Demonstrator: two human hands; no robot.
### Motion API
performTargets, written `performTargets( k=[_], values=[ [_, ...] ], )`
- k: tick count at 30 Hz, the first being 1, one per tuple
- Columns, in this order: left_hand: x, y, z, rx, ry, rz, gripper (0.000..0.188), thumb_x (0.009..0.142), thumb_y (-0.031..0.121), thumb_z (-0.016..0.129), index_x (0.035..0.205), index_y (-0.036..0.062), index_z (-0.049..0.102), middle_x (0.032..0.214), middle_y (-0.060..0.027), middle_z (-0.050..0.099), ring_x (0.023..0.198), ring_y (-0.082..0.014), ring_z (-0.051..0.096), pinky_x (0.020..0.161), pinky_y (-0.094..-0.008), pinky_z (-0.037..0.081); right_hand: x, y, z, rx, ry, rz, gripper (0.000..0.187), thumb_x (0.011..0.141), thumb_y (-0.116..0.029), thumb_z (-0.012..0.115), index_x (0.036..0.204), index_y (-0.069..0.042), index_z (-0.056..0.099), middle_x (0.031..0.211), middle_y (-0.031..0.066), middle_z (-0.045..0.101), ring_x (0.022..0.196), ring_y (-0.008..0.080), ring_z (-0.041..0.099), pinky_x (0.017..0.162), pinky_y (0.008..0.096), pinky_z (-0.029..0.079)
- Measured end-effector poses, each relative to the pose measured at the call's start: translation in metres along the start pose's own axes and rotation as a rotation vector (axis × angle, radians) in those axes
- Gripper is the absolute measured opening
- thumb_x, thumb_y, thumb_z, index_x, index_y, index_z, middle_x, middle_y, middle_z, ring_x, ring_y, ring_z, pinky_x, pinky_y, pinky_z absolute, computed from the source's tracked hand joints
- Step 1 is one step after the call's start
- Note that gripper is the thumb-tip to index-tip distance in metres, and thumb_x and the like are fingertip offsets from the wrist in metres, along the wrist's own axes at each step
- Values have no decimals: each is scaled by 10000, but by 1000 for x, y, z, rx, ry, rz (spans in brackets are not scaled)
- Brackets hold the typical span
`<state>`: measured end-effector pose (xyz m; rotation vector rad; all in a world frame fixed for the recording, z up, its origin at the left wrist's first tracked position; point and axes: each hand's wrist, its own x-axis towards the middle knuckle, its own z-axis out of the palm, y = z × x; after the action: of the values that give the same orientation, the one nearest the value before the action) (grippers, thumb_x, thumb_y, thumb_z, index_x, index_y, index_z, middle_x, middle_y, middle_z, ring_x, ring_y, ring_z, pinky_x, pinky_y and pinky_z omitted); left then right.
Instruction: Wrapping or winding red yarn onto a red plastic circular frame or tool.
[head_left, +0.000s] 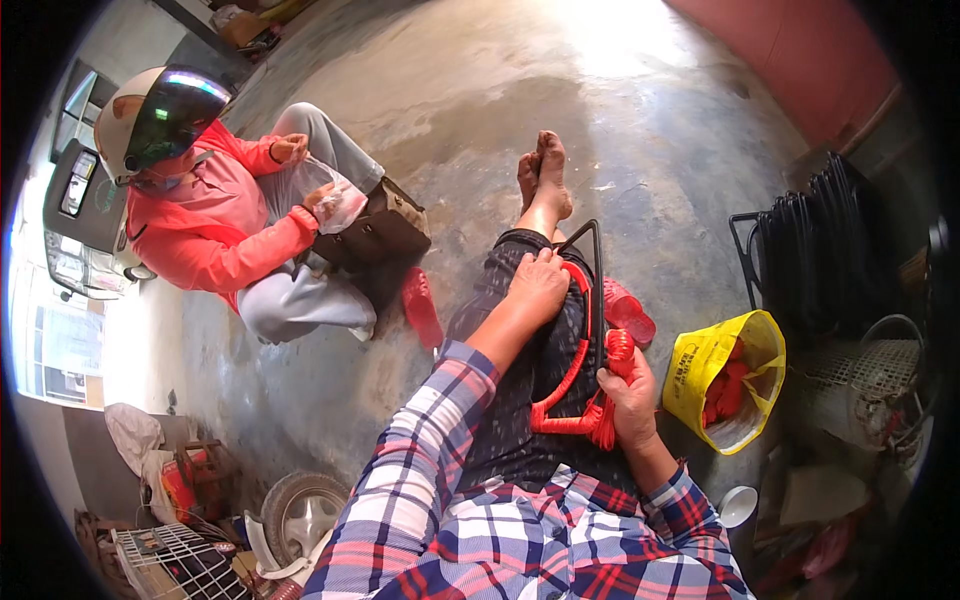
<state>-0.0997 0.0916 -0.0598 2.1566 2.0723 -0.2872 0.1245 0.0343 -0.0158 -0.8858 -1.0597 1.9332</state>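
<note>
On the lap [490, 430], the left hand [541, 287] curls its fingers at the upper end of a black frame [599, 300] lying there; exactly what they pinch is hard to tell. The frame looks stiff and light, best held by its bare bar. The right hand [634, 402] has its fingers closed around a red cord bundle [620, 347], likely soft and slippery.

A wheel [306, 520] stands lower left — a white cup [738, 507] lower right.
</note>
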Motion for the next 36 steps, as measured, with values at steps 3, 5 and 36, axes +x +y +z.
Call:
performTargets(
  k=[3, 5, 36],
  values=[
    [0, -2, 3, 7, 28, 4, 250, 869, 162, 525, 1035, 61, 681, 1252, -125, 584, 1186, -270, 514, 939, -442, 427, -1, 3, -1, 21, -11, -5, 291, 855, -20, 639, 1131, -51, 554, 948, -45, 550, 850, 48, 502, 789, 222, 425],
    [0, -2, -1, 6, 18, 5, 248, 865, 163, 529, 1030, 61, 683, 1250, -124, 585, 1183, -273, 515, 938, -442, 428, -1, 5, -3, 28, -16, -8, 299, 856, -20, 638, 1141, -48, 552, 965, -41, 557, 865, 50, 508, 803, 222, 426],
    [1, -3, 9, -23, 69, 16, 235, 861, 188, 542, 998, 71, 692, 1187, -135, 608, 1148, -268, 530, 903, -418, 424, 0, 7, -5, 18, -26, -11, 465, 829, -32, 626, 1280, -32, 510, 1052, -21, 567, 914, 77, 529, 854, 227, 419]
  ],
)
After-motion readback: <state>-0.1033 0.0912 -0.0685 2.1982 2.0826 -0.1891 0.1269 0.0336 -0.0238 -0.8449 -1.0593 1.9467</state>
